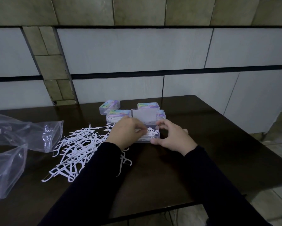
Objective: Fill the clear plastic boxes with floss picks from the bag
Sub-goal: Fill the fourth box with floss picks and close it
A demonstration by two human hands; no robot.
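Tiled room (home-like), dark table [202, 128].

Both arms wear long, plain black sleeves [207, 185] reaching the wrists; the left hand [126, 131] and right hand [173, 136] are bare.
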